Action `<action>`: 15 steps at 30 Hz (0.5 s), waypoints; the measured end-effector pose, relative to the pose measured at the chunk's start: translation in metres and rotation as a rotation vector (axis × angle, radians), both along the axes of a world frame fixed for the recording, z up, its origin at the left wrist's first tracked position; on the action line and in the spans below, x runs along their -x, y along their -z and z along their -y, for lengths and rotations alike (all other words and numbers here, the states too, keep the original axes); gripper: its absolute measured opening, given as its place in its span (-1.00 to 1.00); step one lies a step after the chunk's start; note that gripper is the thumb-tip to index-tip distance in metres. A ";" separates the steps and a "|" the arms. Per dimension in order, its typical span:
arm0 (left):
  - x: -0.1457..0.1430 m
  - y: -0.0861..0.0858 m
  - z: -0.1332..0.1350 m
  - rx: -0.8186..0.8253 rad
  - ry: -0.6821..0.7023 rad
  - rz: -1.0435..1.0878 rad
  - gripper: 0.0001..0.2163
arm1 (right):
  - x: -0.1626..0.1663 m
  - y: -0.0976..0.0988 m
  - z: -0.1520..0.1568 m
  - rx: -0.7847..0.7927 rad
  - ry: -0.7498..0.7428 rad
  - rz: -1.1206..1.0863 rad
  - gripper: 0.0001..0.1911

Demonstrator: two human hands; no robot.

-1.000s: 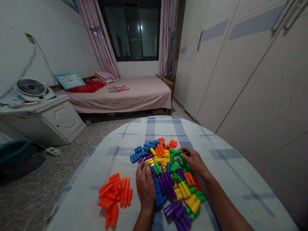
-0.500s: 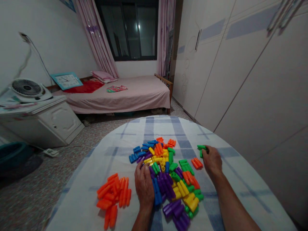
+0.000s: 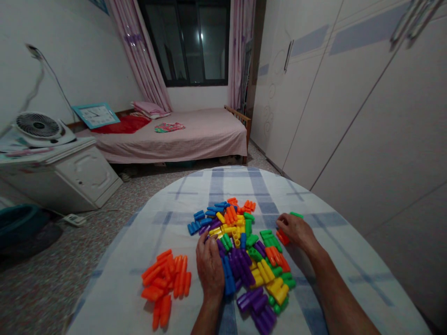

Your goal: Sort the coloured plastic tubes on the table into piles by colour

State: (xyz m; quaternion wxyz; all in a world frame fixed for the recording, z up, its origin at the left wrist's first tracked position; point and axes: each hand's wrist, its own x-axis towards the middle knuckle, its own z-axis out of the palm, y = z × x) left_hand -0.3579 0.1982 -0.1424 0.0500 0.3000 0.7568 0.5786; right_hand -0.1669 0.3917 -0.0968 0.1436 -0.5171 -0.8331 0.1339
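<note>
My left hand lies along the left side of a mixed pile, beside blue blocks and with its fingertips near a green block. Its fingers are stretched and hold nothing that I can see. My right hand is at the pile's right, fingers bent and apart over an orange block, which it partly hides. Just behind that hand lies a green block, partly covered. Purple blocks and yellow blocks made of joined tubes fill the middle of the pile.
A separate heap of orange blocks sits left of my left hand. All of it is on a round table with a checked cloth. Beyond stand a bed, a white cabinet with a fan, and a wardrobe.
My right hand has let go of the green block, which stays behind it on the cloth, and has moved left over the orange block. My left hand has hardly moved.
</note>
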 end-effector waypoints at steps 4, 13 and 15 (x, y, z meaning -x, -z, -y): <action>0.000 0.000 0.000 0.007 -0.006 -0.001 -0.61 | 0.001 -0.009 0.005 0.212 -0.249 -0.077 -0.69; 0.000 0.000 0.001 0.029 -0.011 -0.014 -0.58 | 0.020 -0.002 0.019 0.210 -0.350 0.085 -0.72; 0.000 0.000 0.001 0.032 -0.013 -0.015 -0.58 | 0.025 0.002 0.020 0.207 -0.360 0.061 -0.83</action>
